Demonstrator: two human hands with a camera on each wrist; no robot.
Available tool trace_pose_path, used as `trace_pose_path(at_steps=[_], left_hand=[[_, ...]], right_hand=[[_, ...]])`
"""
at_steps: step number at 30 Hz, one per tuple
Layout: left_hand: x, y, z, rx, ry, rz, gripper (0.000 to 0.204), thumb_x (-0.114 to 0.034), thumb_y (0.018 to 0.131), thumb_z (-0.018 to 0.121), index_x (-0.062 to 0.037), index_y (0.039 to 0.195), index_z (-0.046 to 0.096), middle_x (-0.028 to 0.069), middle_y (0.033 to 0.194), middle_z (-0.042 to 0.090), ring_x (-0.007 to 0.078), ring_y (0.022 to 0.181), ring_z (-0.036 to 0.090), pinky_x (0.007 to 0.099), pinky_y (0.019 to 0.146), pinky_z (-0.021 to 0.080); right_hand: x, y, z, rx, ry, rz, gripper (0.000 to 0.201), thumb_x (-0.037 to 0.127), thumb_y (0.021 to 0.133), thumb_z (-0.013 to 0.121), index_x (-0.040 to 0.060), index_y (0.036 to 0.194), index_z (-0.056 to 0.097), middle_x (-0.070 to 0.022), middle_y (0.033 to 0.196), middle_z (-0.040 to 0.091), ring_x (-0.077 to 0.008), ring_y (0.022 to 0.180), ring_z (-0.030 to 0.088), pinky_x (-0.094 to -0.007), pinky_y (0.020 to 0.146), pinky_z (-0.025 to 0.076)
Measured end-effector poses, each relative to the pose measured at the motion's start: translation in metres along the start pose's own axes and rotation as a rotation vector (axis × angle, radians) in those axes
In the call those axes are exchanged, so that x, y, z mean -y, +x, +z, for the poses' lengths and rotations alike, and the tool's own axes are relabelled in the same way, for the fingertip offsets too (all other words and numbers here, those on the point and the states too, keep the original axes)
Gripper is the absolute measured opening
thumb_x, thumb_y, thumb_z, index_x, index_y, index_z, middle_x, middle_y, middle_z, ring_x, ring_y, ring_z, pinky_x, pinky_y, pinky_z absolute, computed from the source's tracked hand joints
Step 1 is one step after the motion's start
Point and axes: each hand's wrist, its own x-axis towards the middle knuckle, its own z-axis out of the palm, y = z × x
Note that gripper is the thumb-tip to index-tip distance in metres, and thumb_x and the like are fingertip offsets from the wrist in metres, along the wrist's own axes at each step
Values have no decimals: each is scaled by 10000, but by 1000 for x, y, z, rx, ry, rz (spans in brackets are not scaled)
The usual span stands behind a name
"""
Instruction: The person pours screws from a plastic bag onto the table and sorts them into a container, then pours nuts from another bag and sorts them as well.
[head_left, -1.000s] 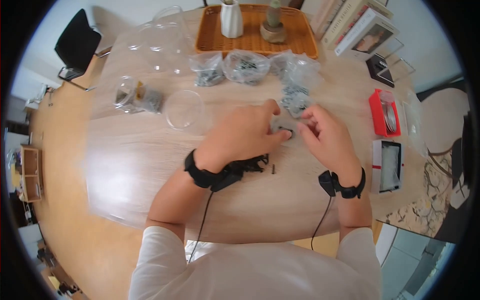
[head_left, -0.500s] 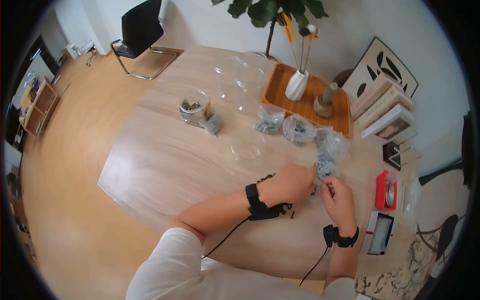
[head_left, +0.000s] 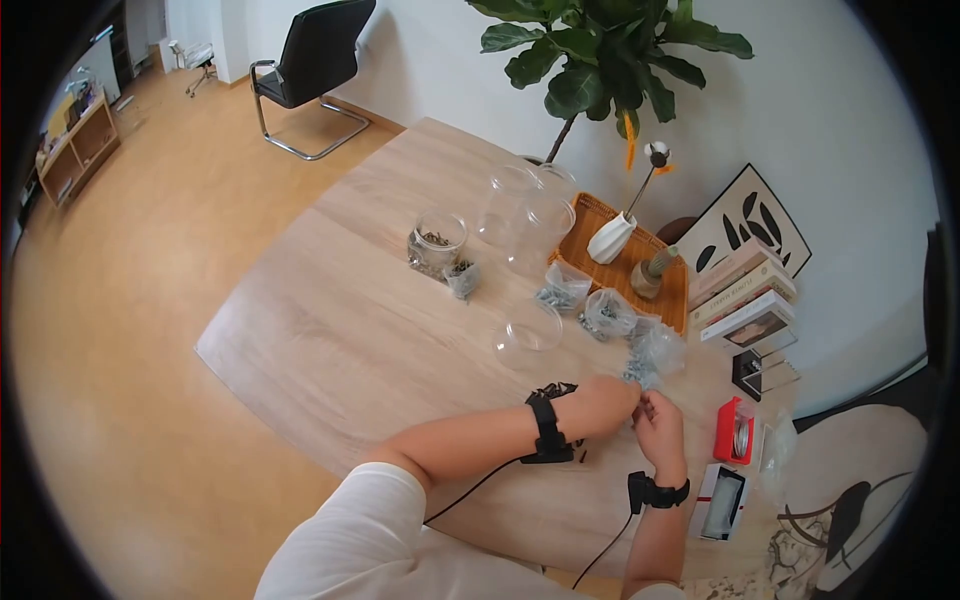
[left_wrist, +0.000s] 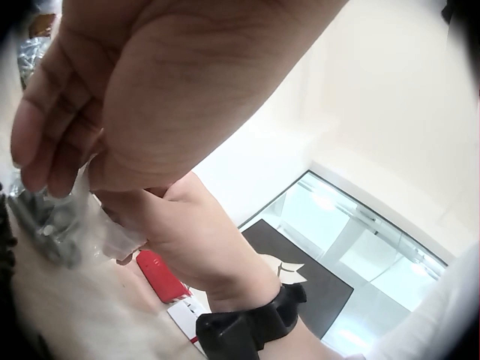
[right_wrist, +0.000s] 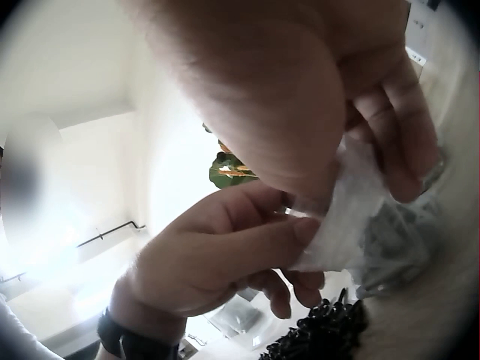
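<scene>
Both hands meet at a small clear plastic bag of grey pieces (right_wrist: pixel 394 244), held low over the table. The left hand (head_left: pixel 597 407) pinches the bag's film between thumb and fingers, as the right wrist view shows. From the other side the right hand (head_left: pixel 661 432) pinches the same film (right_wrist: pixel 349 195), its other fingers curled beside the bag. A pile of black screws (right_wrist: pixel 319 334) lies on the table near the left wrist, with a few loose dark screws (head_left: pixel 582 453) beside it.
Bags of grey hardware (head_left: pixel 606 314) lie beyond the hands, before a wicker tray (head_left: pixel 574 240). Clear jars stand left of it; one jar (head_left: pixel 437 245) holds screws. A round clear container (head_left: pixel 528 335) is nearer. A red box (head_left: pixel 735 432) and white box (head_left: pixel 719 502) sit right.
The head view has swung, bringing the plant and chair into sight. The hands have come together; the right hand's fingers, apart before, now pinch beside the left hand.
</scene>
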Motion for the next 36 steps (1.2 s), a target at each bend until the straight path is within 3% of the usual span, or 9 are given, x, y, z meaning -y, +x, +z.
trace_pose_path(at_steps=[2,4,12,16,21,23,27,32,36], left_hand=[[-1,-2,-5,-17,-16,21,317,-105,941,709,24,1216,617,238,961,779,424,948,775,521,810,596],[-4,-5,-11,-28,-34,44,307,-97,944,701,28,1213,619,247,962,777,432,950,772,527,812,595],[-7,-7,-19,-65,-75,106,278,-82,958,677,14,1214,624,260,1017,772,468,994,751,562,838,584],[-8,-7,-21,-38,-80,79,296,-82,943,704,5,1216,629,256,1021,772,466,1006,747,567,835,581],[-14,-17,-55,-9,33,87,269,-90,945,699,-5,1197,654,254,1025,770,467,989,739,560,832,575],[-15,-21,-70,-155,-52,48,220,-145,959,700,-20,1139,687,250,1012,767,463,969,735,559,818,569],[-15,-47,-90,-221,-124,115,188,-196,975,691,-36,1072,713,243,968,764,457,940,736,558,808,565],[-9,-76,-75,109,-43,62,183,-218,976,683,-46,1025,720,205,892,767,451,873,738,538,791,564],[-3,-87,-46,92,-87,106,196,-229,975,674,-42,1007,719,192,890,772,432,865,743,521,791,569]], right_hand=[[4,1,-2,-17,-27,-27,155,-66,1026,613,-27,1142,709,-4,849,697,-66,743,624,-262,673,512],[12,1,-5,-52,-89,27,111,1,1001,687,-42,1100,715,-173,861,738,-223,765,735,-355,713,552],[26,-6,-9,-130,-304,-154,135,71,996,710,-24,1091,718,-242,990,739,-440,871,715,-460,775,568],[38,-10,-3,-82,-228,-48,148,87,993,714,-5,1108,728,-230,1041,730,-440,928,713,-470,807,574],[32,-10,6,-54,-342,-101,176,144,1000,726,21,1125,749,-196,1111,709,-428,1021,706,-488,876,571],[29,-12,7,-59,-334,-99,179,147,1004,725,20,1128,752,-195,1089,707,-427,1016,708,-487,871,569],[7,-9,14,-68,-247,-75,175,134,1003,722,13,1124,760,-201,1042,718,-429,984,711,-475,846,565],[14,-3,1,-110,-235,-162,153,112,1005,693,-4,1077,762,-222,1012,726,-430,941,709,-462,815,560],[23,-3,-3,-96,-212,-157,165,112,1019,660,-15,1042,762,-230,984,722,-427,931,703,-457,807,553]])
